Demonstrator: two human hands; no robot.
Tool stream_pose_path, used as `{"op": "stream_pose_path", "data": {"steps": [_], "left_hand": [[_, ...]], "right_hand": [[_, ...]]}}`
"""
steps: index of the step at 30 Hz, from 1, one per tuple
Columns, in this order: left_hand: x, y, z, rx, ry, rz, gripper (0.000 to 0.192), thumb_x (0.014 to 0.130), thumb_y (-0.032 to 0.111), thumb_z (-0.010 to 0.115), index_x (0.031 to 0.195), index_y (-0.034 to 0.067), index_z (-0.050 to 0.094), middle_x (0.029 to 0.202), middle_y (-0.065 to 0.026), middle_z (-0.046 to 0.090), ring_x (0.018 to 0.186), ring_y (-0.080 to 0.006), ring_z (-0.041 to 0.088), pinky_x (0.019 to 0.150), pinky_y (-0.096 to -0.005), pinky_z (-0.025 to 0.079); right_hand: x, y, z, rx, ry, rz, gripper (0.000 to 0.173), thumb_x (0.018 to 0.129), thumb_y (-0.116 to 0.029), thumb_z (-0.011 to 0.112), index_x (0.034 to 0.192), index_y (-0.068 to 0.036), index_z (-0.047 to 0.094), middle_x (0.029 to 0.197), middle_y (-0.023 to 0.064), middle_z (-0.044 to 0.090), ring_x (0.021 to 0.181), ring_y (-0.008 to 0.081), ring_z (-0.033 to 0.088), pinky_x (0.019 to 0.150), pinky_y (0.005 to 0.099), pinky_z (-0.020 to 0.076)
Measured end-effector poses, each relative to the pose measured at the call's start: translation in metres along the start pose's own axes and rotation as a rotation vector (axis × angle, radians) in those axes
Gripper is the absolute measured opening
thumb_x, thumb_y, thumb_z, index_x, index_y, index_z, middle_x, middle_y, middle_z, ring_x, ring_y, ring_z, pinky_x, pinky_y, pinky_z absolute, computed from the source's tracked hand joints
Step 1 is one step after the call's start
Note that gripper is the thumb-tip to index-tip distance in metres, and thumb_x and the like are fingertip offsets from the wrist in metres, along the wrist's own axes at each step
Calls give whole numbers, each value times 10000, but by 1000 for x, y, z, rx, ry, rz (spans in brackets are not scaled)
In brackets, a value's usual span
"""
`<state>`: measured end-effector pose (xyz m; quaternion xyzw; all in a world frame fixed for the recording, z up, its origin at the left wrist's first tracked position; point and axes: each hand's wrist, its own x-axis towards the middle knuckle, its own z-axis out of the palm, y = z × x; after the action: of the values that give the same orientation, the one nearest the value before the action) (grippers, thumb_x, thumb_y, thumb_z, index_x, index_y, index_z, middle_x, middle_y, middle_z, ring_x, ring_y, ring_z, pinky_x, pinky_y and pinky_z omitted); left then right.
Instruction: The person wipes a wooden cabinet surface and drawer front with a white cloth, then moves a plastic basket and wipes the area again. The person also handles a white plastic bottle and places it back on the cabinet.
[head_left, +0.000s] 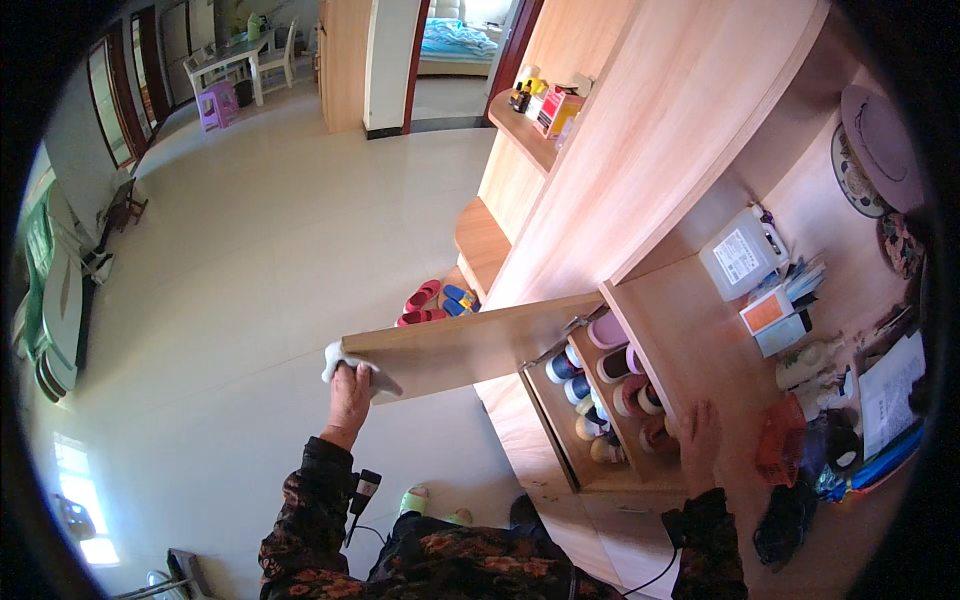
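My left hand (350, 394) grips a whitish cloth (337, 358) folded over the free edge of a wooden cabinet door (457, 349), which stands swung out from the cabinet. My right hand (699, 431) rests flat on the cabinet's wooden counter (660, 322) near its front edge, with nothing seen in it. Below the counter, the shoe compartment shows several shoes (628, 396) on tilted shelves with a wooden divider (604, 405). A metal hinge (581, 321) joins the door to the cabinet side.
On the counter stand a translucent plastic jug (742, 251), a small box (766, 311), a red basket (780, 441) and a dark bag or shoe (784, 525). Red shoes (421, 296) and blue slippers (457, 300) lie beyond the door. Corner shelves (487, 244) jut out beside the cabinet.
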<state>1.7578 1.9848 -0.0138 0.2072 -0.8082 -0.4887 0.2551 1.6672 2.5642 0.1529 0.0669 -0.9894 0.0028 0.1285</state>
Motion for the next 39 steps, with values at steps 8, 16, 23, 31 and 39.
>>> {"op": "stream_pose_path", "data": {"steps": [8,16,23,31,39], "left_hand": [[23,113,-52,529,-8,300,199,887,211,579,943,20,562,914,-180,617,855,-375,582,733,-477,455],[27,159,-37,896,-367,522,171,884,236,564,852,75,610,799,-100,649,759,-289,643,648,-423,504],[1,205,-16,705,-866,304,301,933,323,494,979,30,540,852,-183,661,761,-377,655,669,-489,522],[-28,214,-14,406,-1132,87,361,924,313,474,1044,-27,451,960,-273,613,896,-441,601,796,-505,472],[-66,213,42,194,-1249,146,489,944,392,457,1098,-69,510,1041,-301,587,976,-426,586,868,-467,462]], "right_hand": [[6,-3,3,-4,53,-50,449,1012,-280,387,1279,74,458,1356,335,399,1273,474,371,1088,496,282],[4,4,3,-4,26,-32,459,999,-279,413,1326,40,454,1375,316,402,1266,466,383,1082,499,283],[2,6,7,-14,80,-45,484,993,-310,407,1343,22,439,1369,309,414,1266,467,383,1068,521,281],[5,-13,-7,32,25,-5,462,984,-296,409,1334,5,444,1386,293,405,1286,454,373,1086,537,254],[4,-7,5,-20,89,-5,444,979,-287,426,1308,9,466,1366,280,436,1290,441,375,1082,540,253]]}}
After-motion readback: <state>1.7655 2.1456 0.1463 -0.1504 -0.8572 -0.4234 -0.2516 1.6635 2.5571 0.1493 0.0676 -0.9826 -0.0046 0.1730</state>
